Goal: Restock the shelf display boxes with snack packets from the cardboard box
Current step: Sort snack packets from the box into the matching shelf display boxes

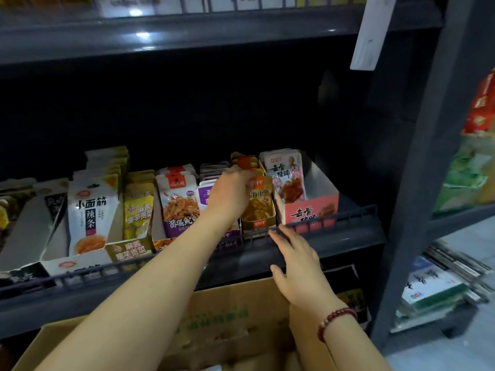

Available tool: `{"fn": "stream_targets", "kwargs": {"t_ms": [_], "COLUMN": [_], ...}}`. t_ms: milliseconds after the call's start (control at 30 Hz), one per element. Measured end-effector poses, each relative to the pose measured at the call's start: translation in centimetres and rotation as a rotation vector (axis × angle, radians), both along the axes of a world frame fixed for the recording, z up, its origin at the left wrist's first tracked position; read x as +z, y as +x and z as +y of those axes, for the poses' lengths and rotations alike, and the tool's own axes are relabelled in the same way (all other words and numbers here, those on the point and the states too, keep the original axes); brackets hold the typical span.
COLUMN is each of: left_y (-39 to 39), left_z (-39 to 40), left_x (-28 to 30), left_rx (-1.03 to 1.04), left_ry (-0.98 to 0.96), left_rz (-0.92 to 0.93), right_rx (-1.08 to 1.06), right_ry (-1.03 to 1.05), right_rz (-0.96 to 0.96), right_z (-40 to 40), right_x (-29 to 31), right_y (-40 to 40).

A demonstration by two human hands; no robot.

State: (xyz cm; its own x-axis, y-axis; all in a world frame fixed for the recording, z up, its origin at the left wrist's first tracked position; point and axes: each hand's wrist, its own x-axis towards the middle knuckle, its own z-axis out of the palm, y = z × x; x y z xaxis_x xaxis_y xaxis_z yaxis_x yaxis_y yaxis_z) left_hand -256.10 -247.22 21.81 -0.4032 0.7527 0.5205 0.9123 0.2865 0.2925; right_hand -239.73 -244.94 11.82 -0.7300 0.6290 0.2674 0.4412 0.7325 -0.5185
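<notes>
Left hand (231,190) curls onto gold-brown fish snack packets (259,199) standing in their narrow gold display box (261,224); right hand (297,263), fingers straight, touches dark shelf rail (334,218)

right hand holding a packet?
No. The right hand is open, fingertips at the dark plastic shelf rail; the left hand grips the gold snack packets.
</notes>
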Motion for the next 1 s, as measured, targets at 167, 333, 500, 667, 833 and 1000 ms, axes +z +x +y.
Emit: {"fn": "stream_targets", "kwargs": {"t_ms": [167,333,500,667,833,1000], "left_y": [1.1,2.0,2.6,3.2,3.3,4.2], "left_z": [-0.1,-1.7,-3.1,-3.3,-3.8,-5.8], "left_x": [-0.9,-3.2,-5.2,-5.7,-6.2,-7.8], "left_rx": [0.124,0.004,-0.009,-0.015,-0.012,-0.097], "left_ry": [-0.173,-0.221,-0.273,-0.232,-0.222,-0.039], "left_rz": [0.283,0.386,0.32,0.29,0.305,0.216], "right_rx": [-0.001,0.009,0.011,0.006,0.043,0.106], "right_ry": [-0.012,-0.025,-0.024,-0.029,-0.024,-0.002], "right_rz": [0.01,0.031,0.033,0.03,0.026,-0.011], "right_z": [-0.1,-0.2,-0.2,-0.7,-1.5,-3.0], "right_x": [-0.1,0.0,0.2,0.5,0.7,1.4], "right_y": [0.0,0.1,0.3,1.0,1.9,3.4]}}
